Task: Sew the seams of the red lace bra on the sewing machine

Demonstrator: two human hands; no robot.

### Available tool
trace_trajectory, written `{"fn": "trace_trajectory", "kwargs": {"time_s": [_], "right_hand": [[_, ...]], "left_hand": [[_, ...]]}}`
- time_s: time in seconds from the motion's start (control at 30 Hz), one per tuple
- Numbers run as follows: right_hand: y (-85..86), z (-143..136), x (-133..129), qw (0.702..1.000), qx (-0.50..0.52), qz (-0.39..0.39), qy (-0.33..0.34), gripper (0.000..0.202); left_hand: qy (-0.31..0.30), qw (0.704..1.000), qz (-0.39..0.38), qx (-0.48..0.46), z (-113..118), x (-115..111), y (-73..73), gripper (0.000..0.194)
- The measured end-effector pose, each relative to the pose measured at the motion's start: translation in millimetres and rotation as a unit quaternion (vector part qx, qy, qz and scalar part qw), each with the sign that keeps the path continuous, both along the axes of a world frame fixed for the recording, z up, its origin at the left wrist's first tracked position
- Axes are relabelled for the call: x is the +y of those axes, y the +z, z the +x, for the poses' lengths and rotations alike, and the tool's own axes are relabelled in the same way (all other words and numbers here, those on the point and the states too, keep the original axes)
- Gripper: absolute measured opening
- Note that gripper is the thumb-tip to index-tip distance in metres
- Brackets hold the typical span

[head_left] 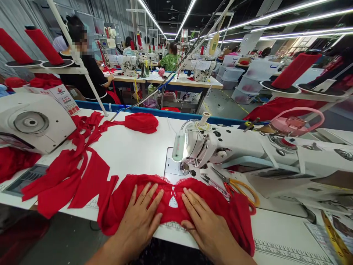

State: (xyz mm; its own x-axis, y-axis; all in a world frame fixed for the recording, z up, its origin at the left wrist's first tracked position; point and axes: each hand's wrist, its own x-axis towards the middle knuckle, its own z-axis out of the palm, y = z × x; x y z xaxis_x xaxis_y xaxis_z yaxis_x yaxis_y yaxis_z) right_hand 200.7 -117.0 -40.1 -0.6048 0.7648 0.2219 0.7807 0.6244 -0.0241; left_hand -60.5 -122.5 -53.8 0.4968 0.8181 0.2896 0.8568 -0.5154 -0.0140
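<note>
A red bra [176, 180] with lace along its top edge lies spread on the white sewing table [129, 152]. Flat on its left cup rests my left hand [142, 215], fingers stretched out. My right hand [202, 219] lies open on the right cup, its fingers pointing up toward the lace. Between my hands a small keyhole gap shows the white table through the middle of the bra. Just beyond the fabric stands the sewing machine [198, 143], its needle area lit. The bra's right end drapes near the table's front edge.
Orange-handled scissors [244, 187] lie right of the bra, beside small thread snips [216, 184]. Red fabric pieces [85, 176] are heaped at left, and a red bundle [142, 122] lies behind. Red thread cones [296, 70] stand on racks. A co-worker [88, 70] sits at back left.
</note>
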Motion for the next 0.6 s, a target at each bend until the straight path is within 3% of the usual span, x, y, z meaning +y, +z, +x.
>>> {"fn": "trace_trajectory", "kwargs": {"time_s": [0.13, 0.3, 0.6], "right_hand": [[6.7, 5.2, 2.6, 0.999, 0.009, -0.037, 0.009, 0.073], [5.0, 5.1, 3.0, 0.999, 0.009, -0.046, 0.003, 0.08], [7.9, 4.9, 3.3, 0.997, 0.012, -0.074, -0.005, 0.063]], "left_hand": [[-0.016, 1.0, -0.015, 0.013, -6.0, 7.3, 7.0, 0.061], [-0.03, 0.999, -0.021, 0.023, -11.2, 13.1, 10.8, 0.063], [-0.031, 0.999, -0.009, 0.037, -12.0, 13.8, 11.7, 0.064]]}}
